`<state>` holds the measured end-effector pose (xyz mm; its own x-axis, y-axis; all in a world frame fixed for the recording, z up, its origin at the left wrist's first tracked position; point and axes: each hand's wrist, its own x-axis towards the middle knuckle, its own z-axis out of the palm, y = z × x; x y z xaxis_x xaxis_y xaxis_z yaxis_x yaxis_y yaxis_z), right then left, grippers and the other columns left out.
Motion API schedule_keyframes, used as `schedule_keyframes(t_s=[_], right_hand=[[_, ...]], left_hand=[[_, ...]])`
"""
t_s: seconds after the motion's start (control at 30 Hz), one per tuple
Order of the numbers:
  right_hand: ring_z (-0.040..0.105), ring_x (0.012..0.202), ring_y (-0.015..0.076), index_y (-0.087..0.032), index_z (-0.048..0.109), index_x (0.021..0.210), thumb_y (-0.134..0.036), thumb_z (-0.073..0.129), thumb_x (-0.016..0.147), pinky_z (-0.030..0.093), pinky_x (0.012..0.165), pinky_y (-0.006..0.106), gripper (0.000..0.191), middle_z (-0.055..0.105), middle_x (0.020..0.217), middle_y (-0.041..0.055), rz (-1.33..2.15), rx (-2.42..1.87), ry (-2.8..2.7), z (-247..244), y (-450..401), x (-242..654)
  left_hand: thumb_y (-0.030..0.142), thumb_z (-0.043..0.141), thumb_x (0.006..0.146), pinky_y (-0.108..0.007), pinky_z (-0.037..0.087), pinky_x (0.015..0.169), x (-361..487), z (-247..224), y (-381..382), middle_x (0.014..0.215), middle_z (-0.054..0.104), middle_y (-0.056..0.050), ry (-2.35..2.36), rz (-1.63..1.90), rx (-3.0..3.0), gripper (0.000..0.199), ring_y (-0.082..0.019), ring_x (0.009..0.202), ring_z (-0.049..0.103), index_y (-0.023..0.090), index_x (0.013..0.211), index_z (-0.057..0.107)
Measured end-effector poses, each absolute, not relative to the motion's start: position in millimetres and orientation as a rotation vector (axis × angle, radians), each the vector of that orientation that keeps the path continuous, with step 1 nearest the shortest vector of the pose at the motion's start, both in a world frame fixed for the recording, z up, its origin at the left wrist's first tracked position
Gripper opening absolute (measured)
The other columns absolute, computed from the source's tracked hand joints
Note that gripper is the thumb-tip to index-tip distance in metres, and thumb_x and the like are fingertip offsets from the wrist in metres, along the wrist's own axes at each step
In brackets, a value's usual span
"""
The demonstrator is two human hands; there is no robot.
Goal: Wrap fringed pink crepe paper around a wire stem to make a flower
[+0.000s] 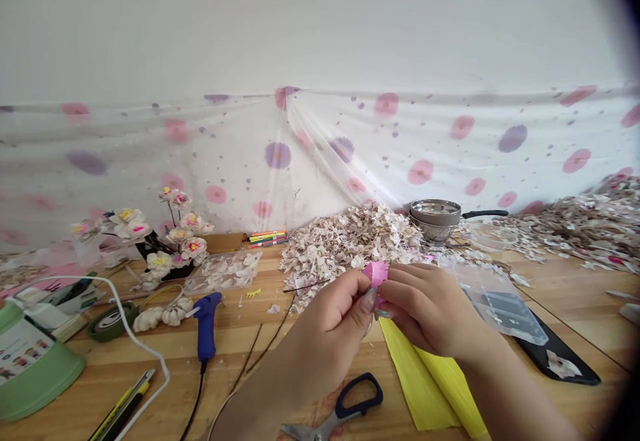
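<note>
Close together over the middle of the table, both hands pinch a small pink piece of paper [377, 274] that looks like crepe paper. My left hand [340, 314] grips its left side between thumb and fingers. A thin dark stem [306, 287] runs out leftward from behind that hand; whether it is held, I cannot tell. My right hand [425, 301] has its fingers closed on the pink paper's right side. Below it lies a folded sheet of yellow crepe paper [420, 388]. Dark-handled scissors [357, 398] rest on the wood under the hands.
A heap of pale petals [350, 234] spreads behind the hands. To the left are a blue glue gun [206, 328], a utility knife [123, 404], green tape [113, 321] and a vase of flowers [175, 241]. Metal bowls [435, 218] and a clear compartment box [500, 301] stand right.
</note>
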<state>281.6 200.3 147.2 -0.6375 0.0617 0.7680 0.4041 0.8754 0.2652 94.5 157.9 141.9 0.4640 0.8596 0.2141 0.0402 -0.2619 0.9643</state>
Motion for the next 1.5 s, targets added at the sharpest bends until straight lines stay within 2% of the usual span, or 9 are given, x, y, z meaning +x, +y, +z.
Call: schedule_keyframes(t_s=[0.23, 0.4, 0.53, 0.67, 0.87, 1.1, 1.17, 1.27, 1.5], right_hand=[[0.042, 0.056, 0.0156, -0.023, 0.046, 0.102, -0.013, 0.032, 0.099, 0.031, 0.051, 0.027, 0.017, 0.054, 0.065, -0.0018, -0.555, -0.273, -2.177, 143, 204, 282], [0.038, 0.053, 0.0153, -0.023, 0.046, 0.1, -0.009, 0.035, 0.094, 0.028, 0.05, 0.027, 0.018, 0.049, 0.061, -0.0032, -0.412, -0.223, -2.114, 135, 208, 279], [0.04, 0.052, 0.0141, -0.023, 0.046, 0.096, -0.015, 0.039, 0.099, 0.031, 0.051, 0.027, 0.011, 0.05, 0.061, -0.0033, -0.245, -0.249, -2.065, 133, 206, 276], [0.048, 0.052, 0.0113, -0.023, 0.048, 0.089, -0.019, 0.044, 0.101, 0.036, 0.052, 0.023, 0.013, 0.055, 0.061, -0.0034, -0.076, -0.359, -2.005, 133, 199, 272], [0.044, 0.043, 0.0065, -0.022, 0.048, 0.073, -0.022, 0.048, 0.101, 0.033, 0.045, 0.019, 0.028, 0.05, 0.053, -0.0067, 0.284, -0.486, -1.914, 131, 191, 266], [0.037, 0.032, 0.0063, -0.022, 0.041, 0.062, -0.042, 0.041, 0.104, 0.026, 0.034, 0.019, 0.047, 0.043, 0.041, -0.007, 0.834, -0.614, -1.782, 126, 186, 259], [0.04, 0.033, 0.0067, -0.021, 0.043, 0.061, -0.04, 0.041, 0.105, 0.029, 0.035, 0.019, 0.048, 0.045, 0.04, -0.0062, 0.813, -0.593, -1.783, 125, 187, 259], [0.047, 0.042, 0.008, -0.02, 0.048, 0.065, -0.033, 0.04, 0.105, 0.036, 0.043, 0.02, 0.043, 0.052, 0.05, -0.0038, 0.536, -0.519, -1.828, 126, 190, 264], [0.049, 0.049, 0.0087, -0.02, 0.056, 0.088, -0.019, 0.049, 0.098, 0.036, 0.048, 0.021, 0.012, 0.055, 0.06, -0.0045, 0.108, -0.433, -1.966, 135, 191, 273]], left_hand=[[0.054, 0.044, 0.101, -0.024, 0.032, 0.054, 97, 142, 155, 0.065, 0.038, 0.007, 0.792, 0.991, 1.656, 0.036, -0.008, 0.054, 0.035, 0.02, 0.094, 0.054], [0.051, 0.042, 0.102, -0.025, 0.033, 0.058, 100, 136, 154, 0.067, 0.04, 0.006, 0.793, 1.025, 1.664, 0.033, -0.008, 0.056, 0.037, 0.021, 0.096, 0.054], [0.048, 0.039, 0.104, -0.027, 0.034, 0.061, 102, 137, 153, 0.068, 0.04, 0.006, 0.859, 1.074, 1.76, 0.032, -0.009, 0.057, 0.036, 0.021, 0.095, 0.053], [0.039, 0.036, 0.105, -0.03, 0.035, 0.066, 104, 141, 153, 0.077, 0.048, 0.002, 0.953, 1.167, 1.965, 0.028, -0.013, 0.069, 0.044, 0.02, 0.092, 0.05], [0.03, 0.034, 0.105, -0.03, 0.035, 0.065, 105, 142, 155, 0.08, 0.049, 0.001, 0.97, 1.226, 2.129, 0.024, -0.013, 0.071, 0.046, 0.02, 0.088, 0.048], [0.031, 0.034, 0.105, -0.031, 0.037, 0.067, 105, 142, 156, 0.083, 0.052, 0.0, 0.977, 1.187, 2.143, 0.024, -0.014, 0.074, 0.049, 0.02, 0.09, 0.049], [0.033, 0.033, 0.105, -0.032, 0.038, 0.069, 105, 141, 156, 0.085, 0.054, -0.001, 0.968, 1.187, 2.108, 0.025, -0.014, 0.076, 0.05, 0.02, 0.091, 0.049], [0.036, 0.034, 0.106, -0.032, 0.039, 0.072, 104, 140, 156, 0.087, 0.056, -0.001, 0.947, 1.194, 2.023, 0.025, -0.014, 0.079, 0.052, 0.021, 0.092, 0.049], [0.04, 0.036, 0.106, -0.031, 0.034, 0.065, 101, 140, 155, 0.08, 0.05, 0.001, 0.967, 1.17, 2.002, 0.028, -0.013, 0.071, 0.044, 0.021, 0.091, 0.05]])
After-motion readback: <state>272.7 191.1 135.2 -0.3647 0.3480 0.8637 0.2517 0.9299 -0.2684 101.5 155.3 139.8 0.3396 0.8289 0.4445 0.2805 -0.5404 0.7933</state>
